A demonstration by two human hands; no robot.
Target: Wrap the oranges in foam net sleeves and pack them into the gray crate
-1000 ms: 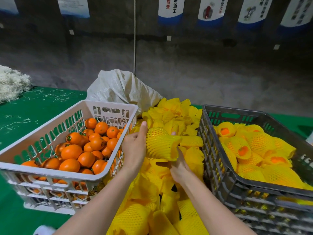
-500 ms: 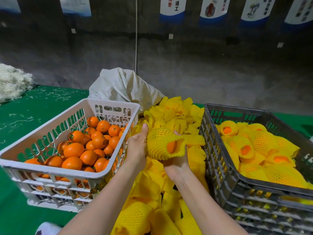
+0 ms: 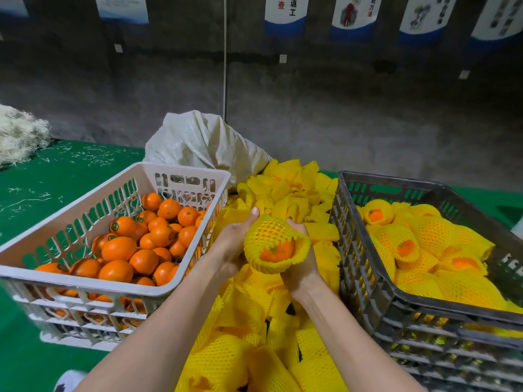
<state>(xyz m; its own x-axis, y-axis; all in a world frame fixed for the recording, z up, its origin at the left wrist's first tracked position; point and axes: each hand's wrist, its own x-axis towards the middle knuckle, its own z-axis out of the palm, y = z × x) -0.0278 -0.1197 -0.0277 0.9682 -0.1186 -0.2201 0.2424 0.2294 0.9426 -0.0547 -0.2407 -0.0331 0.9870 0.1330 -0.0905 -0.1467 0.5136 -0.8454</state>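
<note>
Head view: foam net sleeve (image 3: 268,230) now drawn over orange (image 3: 274,251), mouth turned toward camera. Both left hand (image 3: 233,244) and right hand (image 3: 301,267) clasp it. Judged ready for gray crate (image 3: 368,278).

wall (image 3: 311,94): dark grey, posters (image 3: 285,9) along top | table (image 3: 56,176): green | light: dim

The green table (image 3: 42,193) bears white crate (image 3: 85,282), gray crate (image 3: 356,264), foam sleeves (image 3: 240,360); sack (image 3: 198,142) behind

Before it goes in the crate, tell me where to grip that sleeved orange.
Probably its netted sides, from the right, nearest the gray crate. The sleeve mouth gapes toward the camera, baring the orange, so side pressure keeps the net on.
</note>
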